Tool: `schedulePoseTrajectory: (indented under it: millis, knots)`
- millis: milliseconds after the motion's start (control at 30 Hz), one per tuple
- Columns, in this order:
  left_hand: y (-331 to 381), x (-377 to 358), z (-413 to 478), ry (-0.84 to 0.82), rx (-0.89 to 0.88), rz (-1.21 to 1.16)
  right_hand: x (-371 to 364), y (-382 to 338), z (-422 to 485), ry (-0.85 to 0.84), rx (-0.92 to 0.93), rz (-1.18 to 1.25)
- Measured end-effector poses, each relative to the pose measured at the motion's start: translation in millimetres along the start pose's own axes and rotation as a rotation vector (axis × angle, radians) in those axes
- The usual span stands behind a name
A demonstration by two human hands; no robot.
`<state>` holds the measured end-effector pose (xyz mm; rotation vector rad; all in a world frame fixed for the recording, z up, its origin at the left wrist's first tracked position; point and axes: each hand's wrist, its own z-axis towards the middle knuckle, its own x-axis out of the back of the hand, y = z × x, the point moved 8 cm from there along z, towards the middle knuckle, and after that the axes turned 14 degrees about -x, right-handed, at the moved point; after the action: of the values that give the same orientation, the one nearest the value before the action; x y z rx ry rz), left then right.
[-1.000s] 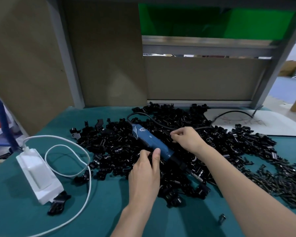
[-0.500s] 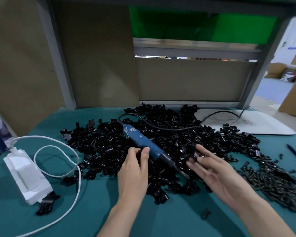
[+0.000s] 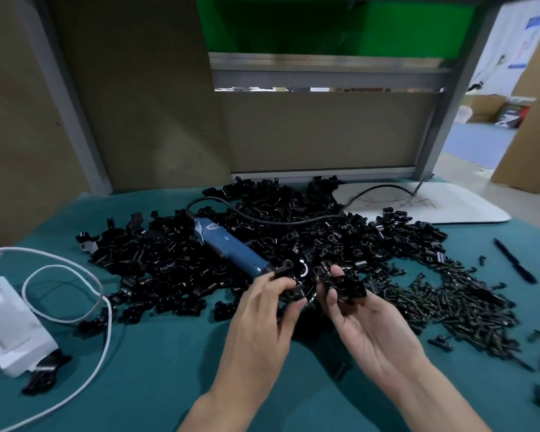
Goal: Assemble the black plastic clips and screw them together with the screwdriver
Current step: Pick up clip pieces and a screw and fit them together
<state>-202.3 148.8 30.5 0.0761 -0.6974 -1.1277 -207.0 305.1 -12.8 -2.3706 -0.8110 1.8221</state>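
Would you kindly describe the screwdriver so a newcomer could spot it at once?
Start at the teal table and find the heap of black clips in its middle. The screwdriver lies slantwise on that heap: the only blue thing among them, trailing a black cord.

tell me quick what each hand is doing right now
Left hand: holding, it pinches a black clip at its fingertips.
Right hand: holding, it grips a second black clip between thumb and fingers.

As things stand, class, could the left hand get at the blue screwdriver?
Probably yes: the blue screwdriver lies uncovered just beyond the left hand, though that hand grips a black clip.
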Motion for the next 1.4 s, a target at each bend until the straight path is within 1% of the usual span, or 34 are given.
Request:
schedulePoseTrajectory:
  millis: [133,267,433,533,633,667,733,867,967,1067,1133,1167,1233,1333,1400]
  knots:
    - [-1.8,-7.4,0.3,-0.066,0.007,-0.027,-6.6,0.3,-5.3,-0.047,-0.021,0.026]
    - [-9.4,-8.1,0.2,-0.071,0.089,-0.118,-7.4,-0.9,-3.7,-0.013,-0.001,-0.083]
    - [-11.2,-4.5,0.1,0.008,0.083,-0.159,-2.7,-0.1,1.2,0.050,0.074,-0.310]
    - [-18.8,-2.1,-3.8,0.068,0.144,-0.209,-2.3,2.6,2.7,0.084,0.088,-0.425]
    - [-28.0,-1.0,-9.0,0.128,0.266,-0.311,-1.7,1.1,3.5,0.058,0.106,-0.359]
    - [-29.0,-0.5,-9.9,0.137,0.277,-0.324,-2.1,1.4,3.7,0.047,0.103,-0.331]
    - [-27.8,0.6,-8.3,0.123,0.258,-0.308,-2.6,3.6,3.6,0.045,0.083,-0.320]
    - [-28.2,-0.9,-5.0,0.067,0.206,-0.221,-4.4,10.8,4.1,0.051,0.057,-0.449]
    - [-33.2,-2.3,-7.5,0.079,0.266,-0.287,-1.8,11.6,5.8,0.079,0.064,-0.481]
    - [-33.0,0.2,-7.1,0.142,0.274,-0.379,-1.7,10.9,7.1,0.071,0.066,-0.503]
    - [-32.0,2.1,-5.9,0.168,0.283,-0.400,-1.0,12.3,7.7,0.070,0.046,-0.503]
    - [-30.3,2.8,-5.4,0.168,0.281,-0.394,-0.6,13.0,7.9,0.069,0.038,-0.508]
    - [-22.3,3.3,-3.3,0.134,0.220,-0.344,-3.3,15.6,7.2,0.044,0.023,-0.538]
    - [-4.3,0.9,2.4,0.023,0.042,-0.178,-7.8,24.2,6.3,-0.008,-0.014,-0.586]
    - [4.2,-1.6,4.1,-0.020,-0.062,-0.107,-9.3,28.8,6.4,-0.024,-0.013,-0.589]
